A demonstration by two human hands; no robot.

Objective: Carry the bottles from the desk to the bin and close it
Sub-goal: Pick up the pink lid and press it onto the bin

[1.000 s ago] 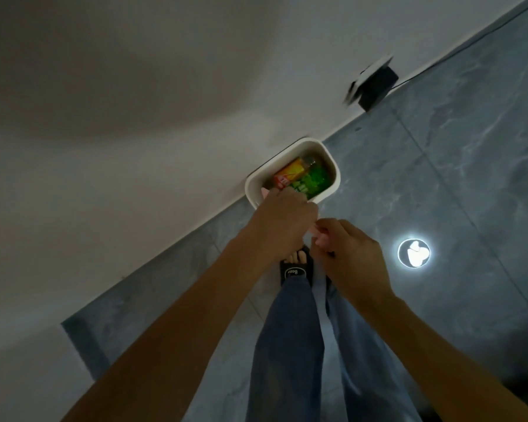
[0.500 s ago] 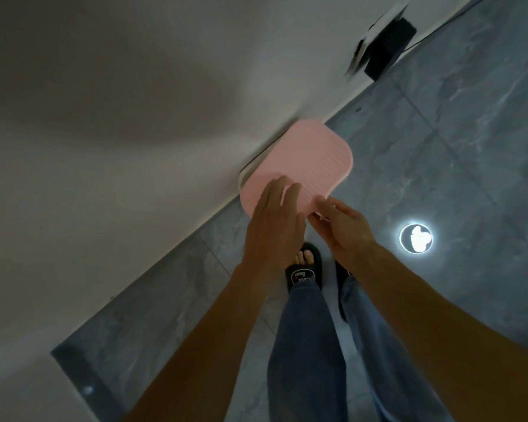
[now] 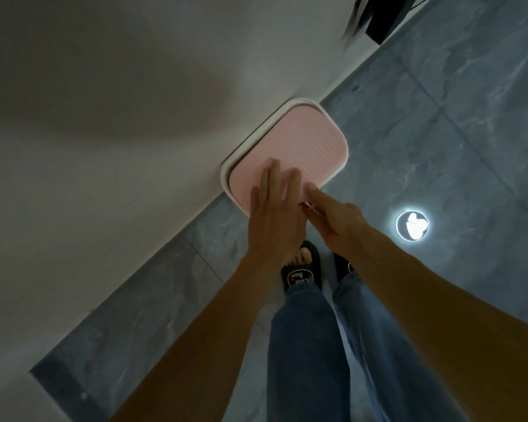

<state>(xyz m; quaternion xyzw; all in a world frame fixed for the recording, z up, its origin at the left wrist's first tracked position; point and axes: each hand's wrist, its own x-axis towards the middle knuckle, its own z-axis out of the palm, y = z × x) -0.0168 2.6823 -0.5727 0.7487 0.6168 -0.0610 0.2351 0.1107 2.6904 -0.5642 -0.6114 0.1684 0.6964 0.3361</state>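
while the person stood over it in dark slippers [image 3: 301, 271] on the grey floor tiles [image 3: 439, 132], the job looked close to finished. the left hand [image 3: 275, 214] lay flat and open, fingers spread on the near edge of the pink lid [image 3: 305, 144]; the right hand [image 3: 336, 222], at about three o'clock of it, was loosely curled with one finger touching the lid, gripping nothing i could make out. at twelve o'clock from the hands, the bin [image 3: 256, 138] sat against the wall [image 3: 104, 147], its white rim showing round the ribbed, rounded lid. no bottles were visible; seemingly only a final press remained.
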